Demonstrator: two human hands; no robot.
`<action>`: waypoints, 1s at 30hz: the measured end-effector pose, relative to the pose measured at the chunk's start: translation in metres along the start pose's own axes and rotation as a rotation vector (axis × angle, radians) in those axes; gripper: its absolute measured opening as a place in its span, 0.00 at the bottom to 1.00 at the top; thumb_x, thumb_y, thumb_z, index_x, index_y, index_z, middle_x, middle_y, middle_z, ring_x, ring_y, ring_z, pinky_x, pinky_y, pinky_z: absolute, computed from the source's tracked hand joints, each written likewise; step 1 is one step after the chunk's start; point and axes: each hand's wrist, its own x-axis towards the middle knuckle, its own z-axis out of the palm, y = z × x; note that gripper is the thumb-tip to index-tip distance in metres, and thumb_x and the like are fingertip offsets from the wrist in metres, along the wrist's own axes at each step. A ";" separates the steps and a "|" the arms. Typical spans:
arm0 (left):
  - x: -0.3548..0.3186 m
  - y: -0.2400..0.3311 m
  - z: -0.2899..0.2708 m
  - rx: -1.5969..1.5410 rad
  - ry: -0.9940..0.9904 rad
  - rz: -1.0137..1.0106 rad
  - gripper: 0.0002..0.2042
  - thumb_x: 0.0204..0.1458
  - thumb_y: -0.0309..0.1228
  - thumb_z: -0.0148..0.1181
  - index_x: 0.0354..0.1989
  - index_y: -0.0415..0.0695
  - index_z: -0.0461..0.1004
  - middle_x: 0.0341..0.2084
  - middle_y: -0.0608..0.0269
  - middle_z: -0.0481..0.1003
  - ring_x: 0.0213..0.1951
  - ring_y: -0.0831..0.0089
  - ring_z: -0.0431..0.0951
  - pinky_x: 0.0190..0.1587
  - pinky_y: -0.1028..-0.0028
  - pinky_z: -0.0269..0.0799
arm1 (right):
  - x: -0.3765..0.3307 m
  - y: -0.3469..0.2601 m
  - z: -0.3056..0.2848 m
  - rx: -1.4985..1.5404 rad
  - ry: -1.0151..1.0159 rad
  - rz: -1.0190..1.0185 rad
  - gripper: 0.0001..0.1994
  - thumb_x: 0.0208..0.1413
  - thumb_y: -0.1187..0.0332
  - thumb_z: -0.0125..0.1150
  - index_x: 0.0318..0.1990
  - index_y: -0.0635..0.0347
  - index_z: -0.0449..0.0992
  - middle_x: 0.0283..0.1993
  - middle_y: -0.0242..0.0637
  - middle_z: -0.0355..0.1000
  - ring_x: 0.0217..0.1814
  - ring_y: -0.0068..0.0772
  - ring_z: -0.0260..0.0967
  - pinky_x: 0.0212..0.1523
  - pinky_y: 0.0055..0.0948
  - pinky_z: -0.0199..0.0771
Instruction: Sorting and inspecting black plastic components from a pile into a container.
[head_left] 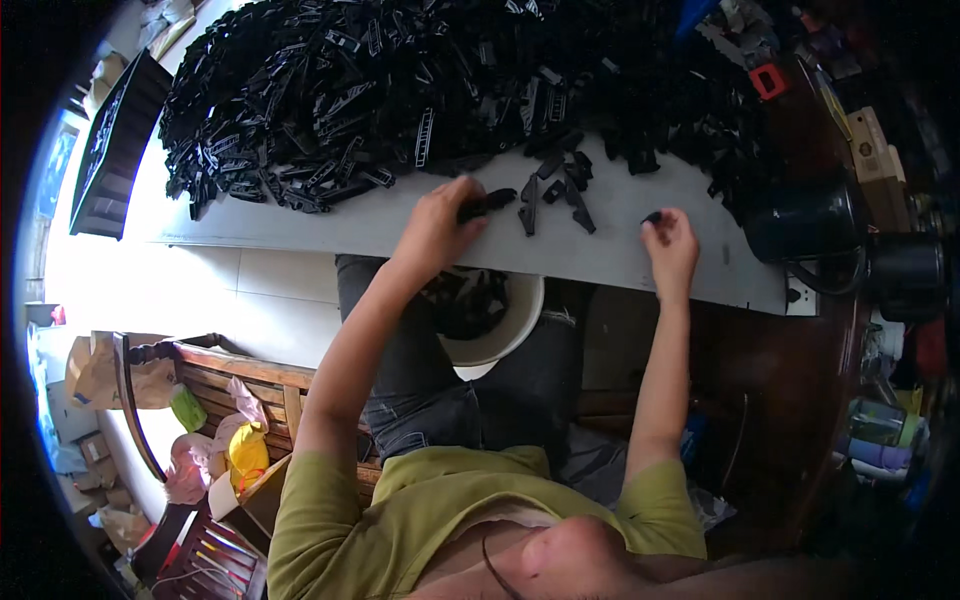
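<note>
The left hand rests on the grey desk, its fingers closed around a long black plastic part. The right hand pinches a small black piece between its fingertips just above the desk. Between the hands lie a few loose black parts. Behind them spreads a large heap of black parts. A white bowl sits on the person's lap, below the desk edge.

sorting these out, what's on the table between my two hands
Head view: a few loose black plastic pieces lie on the grey table between the left hand and right hand.
</note>
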 end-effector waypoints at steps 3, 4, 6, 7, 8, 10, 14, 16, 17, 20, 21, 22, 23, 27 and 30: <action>-0.018 -0.003 -0.003 -0.060 0.024 0.072 0.15 0.43 0.25 0.66 0.41 0.41 0.74 0.37 0.53 0.75 0.42 0.53 0.74 0.45 0.65 0.70 | -0.057 -0.041 0.037 0.290 -0.193 -0.086 0.12 0.48 0.80 0.63 0.41 0.63 0.73 0.35 0.28 0.70 0.34 0.18 0.66 0.36 0.19 0.67; -0.021 0.002 -0.002 -0.024 0.019 0.137 0.13 0.43 0.24 0.66 0.39 0.40 0.75 0.37 0.54 0.75 0.41 0.53 0.75 0.45 0.65 0.70 | -0.068 -0.052 0.045 0.187 -0.269 -0.200 0.11 0.48 0.79 0.64 0.41 0.63 0.74 0.34 0.28 0.70 0.32 0.17 0.65 0.35 0.17 0.66; -0.026 0.004 -0.003 0.019 0.012 0.193 0.11 0.43 0.23 0.65 0.37 0.39 0.76 0.38 0.54 0.75 0.41 0.53 0.75 0.45 0.65 0.71 | -0.077 -0.071 0.067 0.141 -0.332 -0.367 0.11 0.47 0.78 0.66 0.39 0.61 0.76 0.32 0.28 0.69 0.31 0.16 0.63 0.30 0.16 0.63; -0.028 0.005 -0.005 -0.013 -0.054 0.168 0.11 0.43 0.23 0.65 0.37 0.38 0.76 0.38 0.54 0.75 0.41 0.54 0.75 0.45 0.65 0.71 | -0.079 -0.070 0.075 0.144 -0.334 -0.364 0.11 0.47 0.78 0.66 0.39 0.61 0.76 0.32 0.28 0.69 0.31 0.16 0.63 0.30 0.16 0.63; -0.028 0.006 -0.006 -0.047 -0.116 0.148 0.11 0.43 0.22 0.65 0.37 0.38 0.76 0.37 0.54 0.75 0.42 0.54 0.75 0.45 0.65 0.71 | -0.077 -0.067 0.082 0.186 -0.327 -0.314 0.12 0.46 0.78 0.67 0.40 0.61 0.76 0.32 0.29 0.69 0.30 0.16 0.63 0.29 0.16 0.62; -0.026 0.006 -0.005 -0.055 -0.130 0.151 0.11 0.42 0.22 0.65 0.37 0.38 0.76 0.37 0.54 0.75 0.42 0.54 0.75 0.45 0.64 0.71 | -0.076 -0.068 0.088 0.225 -0.322 -0.267 0.12 0.45 0.77 0.67 0.40 0.61 0.76 0.32 0.30 0.68 0.30 0.17 0.62 0.27 0.16 0.60; -0.025 0.003 -0.009 -0.075 -0.155 0.178 0.12 0.41 0.21 0.65 0.37 0.38 0.76 0.37 0.54 0.75 0.42 0.55 0.75 0.45 0.64 0.71 | -0.075 -0.066 0.096 0.121 -0.272 -0.418 0.15 0.43 0.78 0.68 0.41 0.64 0.76 0.30 0.32 0.68 0.27 0.20 0.65 0.25 0.19 0.63; -0.024 0.003 -0.010 -0.082 -0.165 0.176 0.12 0.40 0.21 0.65 0.36 0.38 0.76 0.37 0.54 0.75 0.42 0.55 0.75 0.45 0.64 0.71 | -0.073 -0.063 0.094 0.028 -0.222 -0.526 0.15 0.43 0.78 0.68 0.41 0.65 0.76 0.29 0.33 0.69 0.26 0.22 0.66 0.25 0.21 0.64; -0.023 0.002 -0.010 -0.089 -0.176 0.179 0.12 0.40 0.21 0.66 0.36 0.38 0.76 0.37 0.54 0.75 0.42 0.55 0.76 0.45 0.64 0.72 | -0.071 -0.064 0.089 -0.024 -0.246 -0.528 0.14 0.42 0.78 0.68 0.40 0.66 0.76 0.28 0.34 0.69 0.25 0.24 0.66 0.25 0.23 0.65; -0.023 -0.003 -0.008 -0.107 -0.159 0.198 0.12 0.39 0.21 0.66 0.35 0.38 0.77 0.37 0.54 0.76 0.42 0.55 0.76 0.45 0.64 0.72 | -0.068 -0.070 0.080 -0.070 -0.335 -0.465 0.13 0.41 0.78 0.69 0.38 0.67 0.77 0.27 0.35 0.70 0.24 0.26 0.67 0.25 0.25 0.66; -0.021 -0.004 -0.008 -0.113 -0.160 0.199 0.12 0.39 0.21 0.66 0.35 0.38 0.77 0.37 0.54 0.76 0.42 0.55 0.76 0.45 0.64 0.72 | -0.068 -0.072 0.078 -0.062 -0.397 -0.402 0.13 0.40 0.77 0.70 0.36 0.67 0.78 0.27 0.36 0.70 0.24 0.26 0.67 0.25 0.25 0.66; -0.019 -0.004 -0.008 -0.124 -0.172 0.206 0.11 0.39 0.21 0.67 0.34 0.38 0.77 0.36 0.54 0.76 0.42 0.55 0.76 0.45 0.64 0.72 | -0.070 -0.073 0.080 -0.068 -0.397 -0.400 0.13 0.40 0.77 0.70 0.36 0.67 0.78 0.27 0.36 0.70 0.24 0.26 0.67 0.25 0.25 0.66; -0.017 -0.004 -0.009 -0.131 -0.184 0.215 0.11 0.38 0.21 0.67 0.34 0.38 0.78 0.36 0.54 0.76 0.42 0.55 0.76 0.45 0.64 0.72 | -0.070 -0.073 0.085 -0.068 -0.405 -0.400 0.12 0.40 0.76 0.70 0.36 0.67 0.78 0.27 0.36 0.70 0.23 0.26 0.67 0.24 0.25 0.66; -0.017 -0.005 -0.001 -0.133 -0.190 0.254 0.12 0.38 0.21 0.67 0.35 0.38 0.77 0.35 0.54 0.76 0.42 0.55 0.76 0.45 0.63 0.72 | -0.070 -0.076 0.093 -0.067 -0.380 -0.439 0.11 0.42 0.75 0.70 0.35 0.67 0.79 0.25 0.37 0.70 0.21 0.25 0.66 0.23 0.24 0.64; -0.019 -0.001 -0.005 -0.078 -0.184 0.280 0.12 0.40 0.22 0.66 0.37 0.39 0.78 0.36 0.55 0.76 0.42 0.56 0.76 0.45 0.62 0.72 | -0.061 -0.080 0.088 -0.050 -0.336 -0.348 0.10 0.46 0.72 0.67 0.37 0.65 0.78 0.28 0.40 0.71 0.25 0.33 0.68 0.26 0.28 0.67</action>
